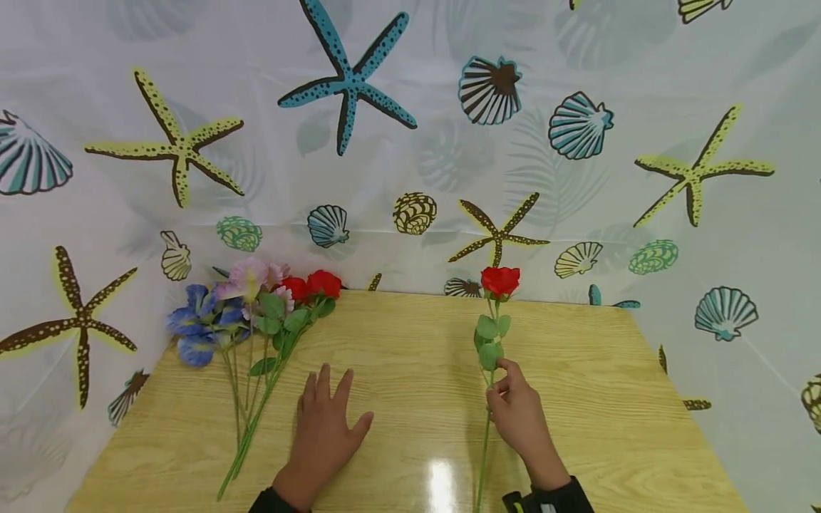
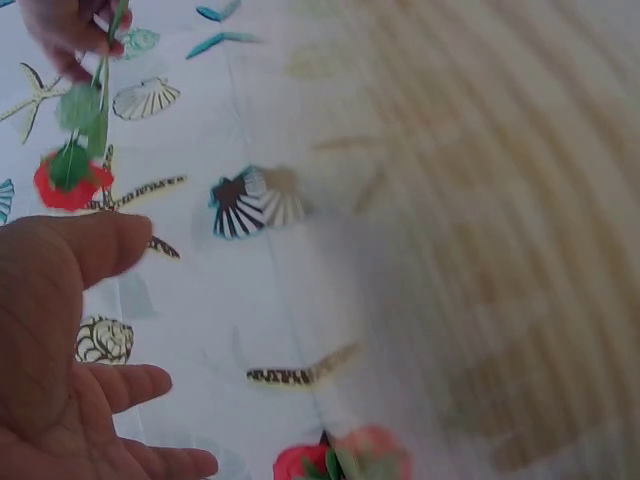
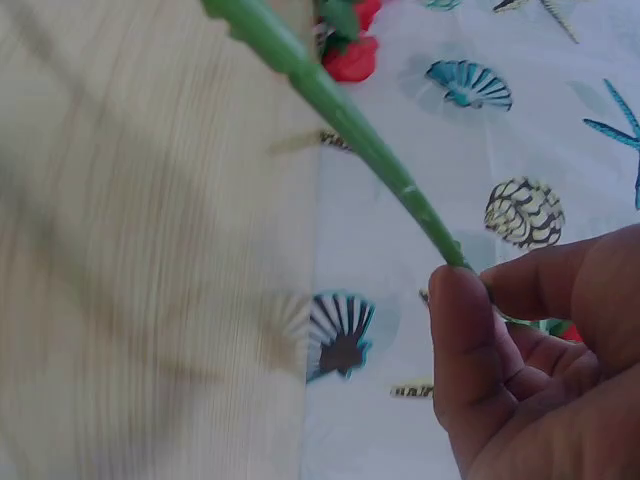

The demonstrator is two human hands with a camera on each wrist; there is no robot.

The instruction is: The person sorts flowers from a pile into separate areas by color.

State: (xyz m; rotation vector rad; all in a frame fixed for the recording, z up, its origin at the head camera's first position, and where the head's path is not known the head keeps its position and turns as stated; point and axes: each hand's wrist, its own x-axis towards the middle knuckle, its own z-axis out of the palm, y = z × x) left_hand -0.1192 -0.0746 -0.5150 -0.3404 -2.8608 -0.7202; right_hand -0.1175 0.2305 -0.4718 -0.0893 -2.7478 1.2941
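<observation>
One rose (image 1: 490, 354) is held over the right part of the table (image 1: 398, 399), its red bloom toward the far edge and its stem running back toward the person. The right hand (image 1: 518, 410) pinches that stem between thumb and forefinger, just below the leaves. The left hand (image 1: 326, 434) holds nothing: its fingers and thumb are spread, palm down, between the rose and a bunch (image 1: 276, 313) of blue, pink and red flowers lying on the left. Whether its palm touches the table I cannot tell.

The right wrist view brings out what the head view is too far off to show: small nubs along the stem, thumb and forefinger closed tight on it, with no gap seen. In the left wrist view the left thumb stands well apart from the fingers, while the rose and the right hand appear upside down beyond. Only the head view takes in the whole bunch, its stems crossing at the near end, and the printed cloth (image 1: 398, 263) behind
</observation>
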